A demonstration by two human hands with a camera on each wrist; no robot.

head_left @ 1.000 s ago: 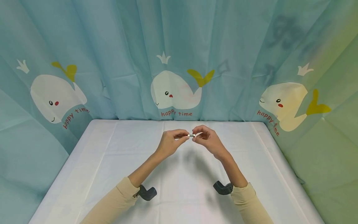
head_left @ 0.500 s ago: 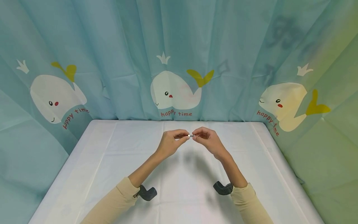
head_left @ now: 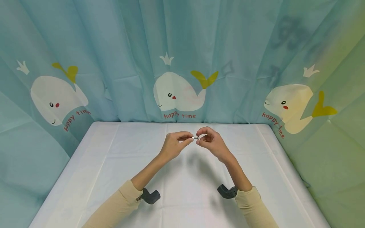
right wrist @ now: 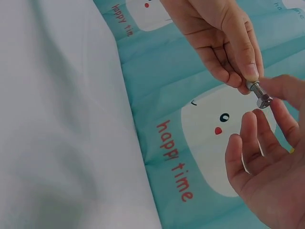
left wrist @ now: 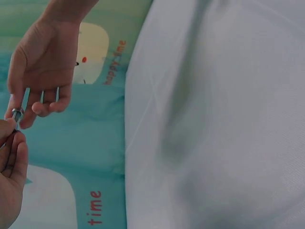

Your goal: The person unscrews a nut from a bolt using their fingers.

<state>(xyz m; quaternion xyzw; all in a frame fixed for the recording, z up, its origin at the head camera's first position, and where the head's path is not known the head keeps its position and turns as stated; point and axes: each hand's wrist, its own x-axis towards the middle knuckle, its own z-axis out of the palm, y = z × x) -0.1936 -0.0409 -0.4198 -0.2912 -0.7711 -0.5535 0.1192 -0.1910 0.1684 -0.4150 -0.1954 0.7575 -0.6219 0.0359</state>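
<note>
Above the table, my left hand (head_left: pixel 172 145) pinches one end of a small silver bolt (right wrist: pixel 258 90) between thumb and fingers. A nut-like ring (right wrist: pixel 250 85) shows right at the left thumb tip, partly covered. The hex head (right wrist: pixel 264 101) points toward my right hand (head_left: pixel 213 143). That hand's thumb and index finger are spread on either side of the head; a fingertip lies close to it or touches it, I cannot tell which. Its other fingers are loosely bent and hold nothing. In the left wrist view, the bolt (left wrist: pixel 17 114) appears between both hands.
Under the hands lies a table with a white cloth (head_left: pixel 128 183). Blue-green curtains (head_left: pixel 128 63) printed with whales hang behind it and at both sides. A dark curved device (head_left: pixel 151 196) sits on the left wrist and a similar device (head_left: pixel 227 191) on the right.
Half a second ago the right thumb and fingers were closed around the bolt's head end; now they are spread apart, as a second ago. The left hand stays in place with the bolt.
</note>
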